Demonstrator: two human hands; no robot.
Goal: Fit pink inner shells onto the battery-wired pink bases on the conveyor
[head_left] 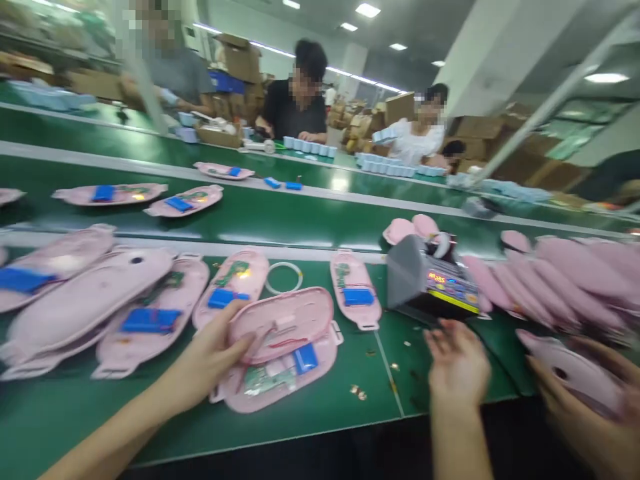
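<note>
Left hand gripping open pink shell, right hand empty by LED tester

The left hand's fingers curl around the edge of the shell's raised lid, holding it partly open. The shell sits on the green conveyor belt, near the front edge. Inside its lower half are a green circuit board and a blue battery pack. The right hand is blurred, fingers spread wide, holding nothing, just in front of the grey-and-black tester with its red digits. Copper-coloured bits lie on the belt left of that hand. A ring of clear tubing lies just beyond the shell. More pink shells lie left; a pink shell pile sits right of the tester. At far right, a co-worker's hand holds a pink cover.
</note>
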